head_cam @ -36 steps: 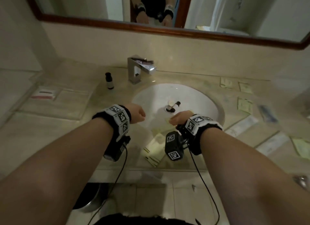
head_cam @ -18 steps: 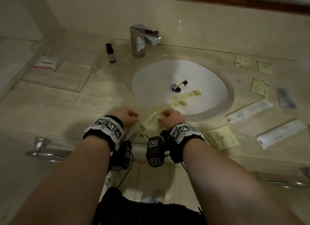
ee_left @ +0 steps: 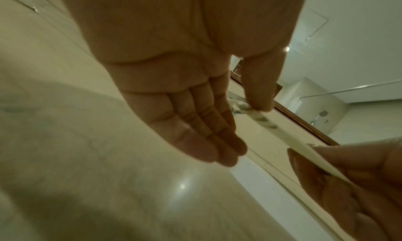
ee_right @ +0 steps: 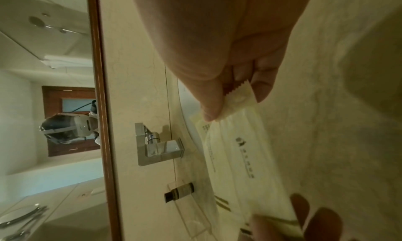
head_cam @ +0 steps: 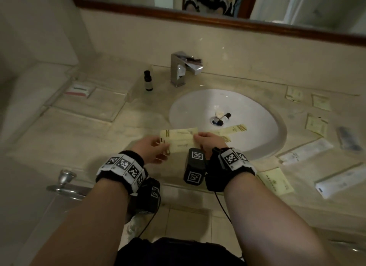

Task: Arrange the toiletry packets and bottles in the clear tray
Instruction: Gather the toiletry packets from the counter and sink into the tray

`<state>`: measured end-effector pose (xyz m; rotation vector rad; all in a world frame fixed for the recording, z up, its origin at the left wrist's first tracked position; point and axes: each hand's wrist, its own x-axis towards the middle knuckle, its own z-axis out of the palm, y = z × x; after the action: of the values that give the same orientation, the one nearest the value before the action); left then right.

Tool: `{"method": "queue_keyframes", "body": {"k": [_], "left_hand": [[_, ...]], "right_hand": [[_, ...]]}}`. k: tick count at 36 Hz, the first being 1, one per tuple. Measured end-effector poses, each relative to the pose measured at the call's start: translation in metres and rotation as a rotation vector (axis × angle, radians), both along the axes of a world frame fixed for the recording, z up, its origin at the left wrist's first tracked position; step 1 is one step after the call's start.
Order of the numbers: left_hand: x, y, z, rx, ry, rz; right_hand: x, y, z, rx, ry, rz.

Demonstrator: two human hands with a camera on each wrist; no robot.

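Both hands hold a small stack of cream packets flat between them, just above the counter in front of the sink. My left hand has the left end, thumb on top and straight fingers below. My right hand pinches the serrated right end between thumb and fingers. The clear tray lies on the counter to the left, with a red and white packet in its far corner. A dark bottle stands upright by the tray's right end.
A small bottle lies on the drain of the white sink, with two cream packets in the basin. More cream, white and dark packets are scattered on the counter to the right. The faucet stands behind the basin.
My hands came down from over the basin to the packets at the sink's front rim, took hold of them and lifted them. The head view also shifted.
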<state>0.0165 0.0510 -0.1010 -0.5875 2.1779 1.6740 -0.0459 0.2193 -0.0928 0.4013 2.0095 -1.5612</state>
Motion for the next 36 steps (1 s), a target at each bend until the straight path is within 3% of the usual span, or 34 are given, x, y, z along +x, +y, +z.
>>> {"method": "queue_keyframes", "body": {"k": [5,12,22,25,31,36], "left_hand": [[-0.009,-0.029,0.011,-0.079,0.052,0.076],[-0.02,-0.085,0.017,-0.172,0.126,0.195],[-0.036,-0.183,0.014,-0.138,0.148,0.483],[-0.046,-0.218,0.012,-0.138,0.148,0.499],[-0.068,-0.278,-0.001,-0.189,0.133,0.51],[-0.088,-0.311,-0.008,-0.178,0.064,0.51]], "right_hand": [[-0.001,-0.025,0.004,-0.144,-0.073,-0.035],[-0.012,-0.081,0.009,-0.09,-0.042,0.03],[-0.035,-0.199,0.012,-0.258,-0.102,0.009],[-0.044,-0.235,0.009,-0.288,-0.115,-0.01],[-0.061,-0.302,-0.003,-0.286,-0.043,0.127],[-0.073,-0.341,-0.014,-0.194,0.038,0.208]]}}
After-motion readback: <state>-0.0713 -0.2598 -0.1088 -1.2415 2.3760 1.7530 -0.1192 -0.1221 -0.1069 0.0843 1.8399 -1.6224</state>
